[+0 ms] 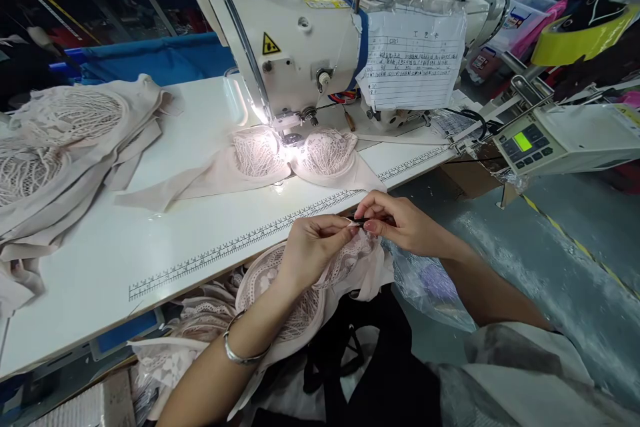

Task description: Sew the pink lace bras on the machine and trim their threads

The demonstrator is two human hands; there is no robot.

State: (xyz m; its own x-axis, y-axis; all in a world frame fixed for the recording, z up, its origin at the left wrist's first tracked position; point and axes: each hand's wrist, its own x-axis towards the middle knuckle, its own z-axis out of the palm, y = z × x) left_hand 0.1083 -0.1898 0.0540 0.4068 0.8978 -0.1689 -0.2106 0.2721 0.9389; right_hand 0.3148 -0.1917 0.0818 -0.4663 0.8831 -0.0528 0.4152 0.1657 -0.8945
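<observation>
My left hand is closed in a pinch on the lace edge of a pale pink bra, which hangs over my lap at the table's front edge. My right hand is closed round a small, thin black tool; its exact kind is hard to make out. The tool's tip meets the lace at my left fingertips. Beyond my hands, a second pale pink bra lies under the needle area of a white sewing machine, lit by its lamp.
A pile of pink bras lies on the left of the white table. A printed ruler runs along the front edge. On the right stands a control box with a green display. More lace pieces sit below the table edge.
</observation>
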